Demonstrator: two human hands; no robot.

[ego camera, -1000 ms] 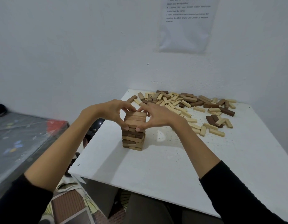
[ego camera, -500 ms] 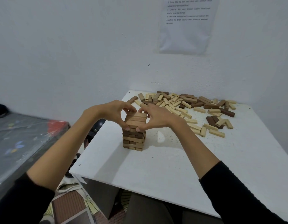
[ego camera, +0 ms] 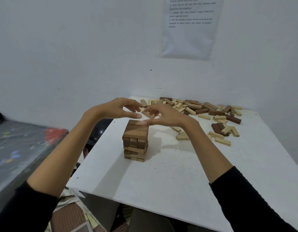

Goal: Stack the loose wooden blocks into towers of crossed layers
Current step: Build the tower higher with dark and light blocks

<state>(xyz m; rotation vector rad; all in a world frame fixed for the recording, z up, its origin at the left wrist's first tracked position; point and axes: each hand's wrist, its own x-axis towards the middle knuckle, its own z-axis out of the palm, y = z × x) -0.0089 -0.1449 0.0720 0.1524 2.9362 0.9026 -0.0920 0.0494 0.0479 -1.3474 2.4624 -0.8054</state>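
A tower of crossed wooden block layers [ego camera: 135, 141] stands on the white table [ego camera: 170, 178], several layers high, in light and dark wood. My left hand [ego camera: 119, 108] hovers just above and behind the tower's top, fingers relaxed and holding nothing. My right hand [ego camera: 163, 114] hangs beside it, above the tower's far right corner, fingers loose and empty; its thumb tip is close to the top layer. A pile of loose wooden blocks [ego camera: 195, 108] lies scattered along the far side of the table.
The table sits in a corner of white walls, with a printed sheet [ego camera: 191, 25] taped above it. A dark plastic-covered surface [ego camera: 19, 148] stands left of the table. More loose blocks [ego camera: 221, 133] lie at the right.
Both hands have let go of the tower's top layers and lifted up and away from it. The tower stands untouched now.
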